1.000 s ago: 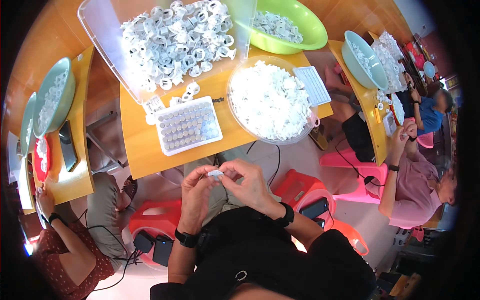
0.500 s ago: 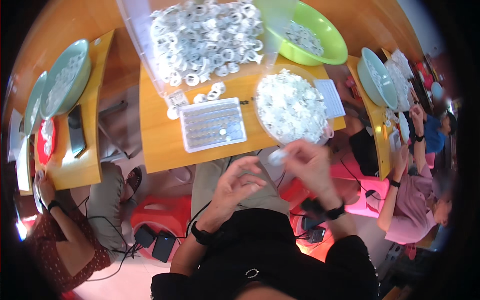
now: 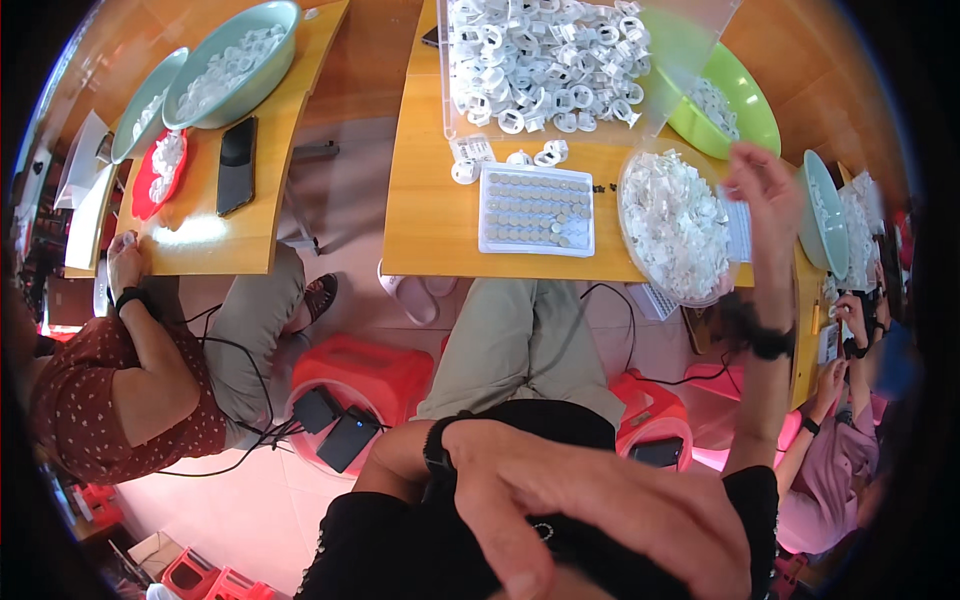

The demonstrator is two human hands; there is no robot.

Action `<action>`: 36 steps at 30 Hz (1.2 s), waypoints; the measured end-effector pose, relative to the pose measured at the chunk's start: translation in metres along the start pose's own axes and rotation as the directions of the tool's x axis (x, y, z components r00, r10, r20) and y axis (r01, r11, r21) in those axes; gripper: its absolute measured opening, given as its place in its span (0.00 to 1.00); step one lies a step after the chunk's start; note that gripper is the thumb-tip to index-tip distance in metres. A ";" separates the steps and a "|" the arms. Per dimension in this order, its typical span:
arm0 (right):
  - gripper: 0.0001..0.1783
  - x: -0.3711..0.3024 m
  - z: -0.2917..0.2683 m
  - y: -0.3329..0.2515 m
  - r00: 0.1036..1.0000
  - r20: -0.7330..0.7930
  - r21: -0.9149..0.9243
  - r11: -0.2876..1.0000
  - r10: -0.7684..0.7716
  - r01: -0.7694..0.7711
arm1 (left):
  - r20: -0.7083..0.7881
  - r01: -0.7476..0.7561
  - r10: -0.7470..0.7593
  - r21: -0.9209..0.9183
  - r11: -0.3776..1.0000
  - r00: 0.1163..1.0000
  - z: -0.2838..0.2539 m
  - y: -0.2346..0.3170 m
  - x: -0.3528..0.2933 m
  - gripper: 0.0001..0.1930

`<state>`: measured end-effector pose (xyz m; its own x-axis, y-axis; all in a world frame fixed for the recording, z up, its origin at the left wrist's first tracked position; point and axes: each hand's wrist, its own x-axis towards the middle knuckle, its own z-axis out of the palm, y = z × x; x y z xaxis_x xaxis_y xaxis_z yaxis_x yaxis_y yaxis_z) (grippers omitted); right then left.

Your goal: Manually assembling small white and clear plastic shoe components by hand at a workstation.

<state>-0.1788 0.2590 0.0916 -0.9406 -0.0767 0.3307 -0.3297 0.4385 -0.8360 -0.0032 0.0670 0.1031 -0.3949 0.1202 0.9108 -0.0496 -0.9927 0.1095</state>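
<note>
Close to the camera and crossing from the left, my left hand point(image 3: 600, 500) is spread with its fingers stretched out and nothing visible in them. My right hand point(image 3: 768, 195) is raised beyond the table's right side, near the lime-green bowl point(image 3: 758, 125). Its fingers are loosely bent and apart, and no object shows in them. Below and left of it lies a heap of small white plastic pieces point(image 3: 675, 225) in a clear round container. Left of that, grey round discs point(image 3: 525, 210) fill rows of a clear tray point(image 3: 488, 243).
A clear bin point(image 3: 447, 95) of white ring-shaped parts stands at the table's far side. Two seated people point(image 3: 150, 400) point(image 3: 825, 460) work at side tables. A phone point(image 3: 237, 165), pale green basins point(image 3: 285, 70) and a red stool point(image 3: 350, 370) with black boxes and cables are nearby.
My view has shifted left. My right hand, earlier holding a small white piece near the table edge, has moved up and right. My left hand has come up close to the camera.
</note>
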 end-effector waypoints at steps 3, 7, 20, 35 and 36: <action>0.07 -0.048 0.027 -0.009 0.997 0.073 0.068 0.998 -0.018 0.013 | 0.006 -0.233 0.238 -0.181 0.955 0.971 0.024 -0.011 0.008 0.37; 0.07 -0.087 0.047 -0.010 0.994 0.046 0.152 0.983 0.098 -0.104 | -0.009 -0.207 0.215 -0.316 0.926 0.977 0.031 -0.025 0.007 0.34; 0.06 -0.126 0.065 0.001 0.955 0.144 0.281 0.914 0.261 -0.292 | 0.117 0.070 -0.013 -0.500 0.863 0.993 0.028 -0.036 -0.001 0.37; 0.06 -0.131 0.082 0.007 0.961 0.208 0.234 0.945 0.179 -0.227 | 0.288 0.316 -0.210 -0.399 0.861 0.934 0.006 -0.021 0.015 0.34; 0.06 -0.132 0.083 0.008 0.960 0.212 0.239 0.943 0.184 -0.234 | 0.295 0.353 -0.242 -0.421 0.836 0.924 0.006 -0.020 0.015 0.34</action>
<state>-0.0641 0.1984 0.0053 -0.9807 -0.1825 0.0704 -0.1101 0.2176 -0.9698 -0.0025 0.0885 0.1166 -0.0822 0.3503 0.9330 -0.5670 -0.7863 0.2453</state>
